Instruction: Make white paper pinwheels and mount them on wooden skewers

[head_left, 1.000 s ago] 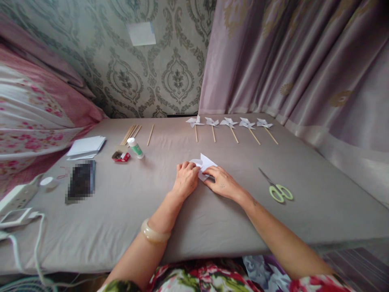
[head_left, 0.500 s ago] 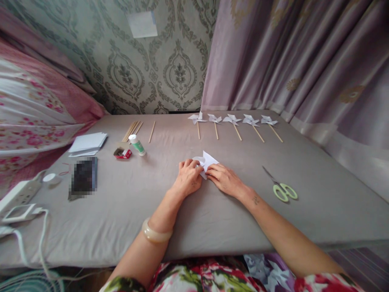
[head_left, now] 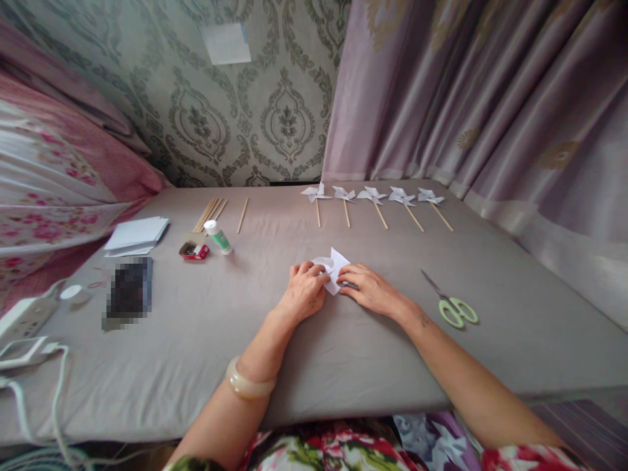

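Observation:
Between my hands, on the cloth-covered table, lies a small white paper pinwheel (head_left: 337,262), partly folded, with one pointed corner standing up and a curved flap at its left. My left hand (head_left: 305,288) is closed over that flap, pressing it with bent fingers. My right hand (head_left: 371,288) pinches the paper's right side; something thin and greyish shows beneath its fingers, too hidden to name. Right of my hands lie scissors with light green handles (head_left: 458,312), blades pointing away from me.
Several finished pinwheels on sticks (head_left: 374,204) line the back right. At the left are loose wooden sticks (head_left: 210,216), a glue bottle (head_left: 218,238), a small red box (head_left: 193,251), stacked paper (head_left: 136,236), a blurred-out dark object (head_left: 128,291) and a power strip (head_left: 30,318).
My right hand has shifted slightly along the paper's right side, showing a greyish thing under its fingers. My left hand stays on the flap. The whole view has shifted a little.

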Demonstrator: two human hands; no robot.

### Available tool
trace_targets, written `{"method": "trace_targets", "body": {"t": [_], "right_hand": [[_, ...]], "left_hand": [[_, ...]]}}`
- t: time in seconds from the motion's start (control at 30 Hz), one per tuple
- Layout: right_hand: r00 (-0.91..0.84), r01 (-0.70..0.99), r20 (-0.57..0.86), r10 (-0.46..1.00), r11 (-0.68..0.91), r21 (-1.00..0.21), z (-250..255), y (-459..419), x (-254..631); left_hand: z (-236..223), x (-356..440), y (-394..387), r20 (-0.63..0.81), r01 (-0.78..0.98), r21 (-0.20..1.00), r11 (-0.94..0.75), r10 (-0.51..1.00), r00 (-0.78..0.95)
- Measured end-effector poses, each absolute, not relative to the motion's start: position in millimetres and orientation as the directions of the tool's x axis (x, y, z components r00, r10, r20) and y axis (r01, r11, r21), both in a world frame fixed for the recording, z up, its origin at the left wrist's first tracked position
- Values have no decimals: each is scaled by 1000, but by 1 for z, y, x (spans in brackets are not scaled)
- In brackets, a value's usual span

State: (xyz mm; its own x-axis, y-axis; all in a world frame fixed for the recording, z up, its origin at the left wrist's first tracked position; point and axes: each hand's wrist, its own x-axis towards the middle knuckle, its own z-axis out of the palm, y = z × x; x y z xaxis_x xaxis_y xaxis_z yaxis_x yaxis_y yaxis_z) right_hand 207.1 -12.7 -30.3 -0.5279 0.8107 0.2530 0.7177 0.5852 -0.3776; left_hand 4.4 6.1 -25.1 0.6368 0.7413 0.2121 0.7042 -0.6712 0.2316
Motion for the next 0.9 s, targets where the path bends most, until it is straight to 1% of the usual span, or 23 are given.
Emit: {"method": "trace_targets", "body": {"t": [0.2,0.27,0.37,0.53,0.7,0.8,0.9], "right_hand": [[-585,713,331,740,664,-224,-38,-10,209],[-574,716,355,738,663,-218,-39,-12,208],[-542,707,364,758,645,-290,-39,-15,206],[-468,691,327,821,571,-444,-37,-15,203],[-320,696,299,899,437,-570,-39,-11,198],[-205,738,271,940,330,-589,-39,-8,194],[-96,810,232,968,212,-548,-37,-5,189]], "left_hand": [[-24,5,5,212,693,252,-675,738,641],[-23,5,5,216,697,244,-674,738,639],[-23,5,4,226,701,226,-676,736,638],[-26,6,5,241,708,217,-672,740,628],[-28,8,6,255,712,220,-667,744,618],[-28,8,5,257,713,225,-664,746,614],[-27,8,5,260,712,221,-666,744,615]]}}
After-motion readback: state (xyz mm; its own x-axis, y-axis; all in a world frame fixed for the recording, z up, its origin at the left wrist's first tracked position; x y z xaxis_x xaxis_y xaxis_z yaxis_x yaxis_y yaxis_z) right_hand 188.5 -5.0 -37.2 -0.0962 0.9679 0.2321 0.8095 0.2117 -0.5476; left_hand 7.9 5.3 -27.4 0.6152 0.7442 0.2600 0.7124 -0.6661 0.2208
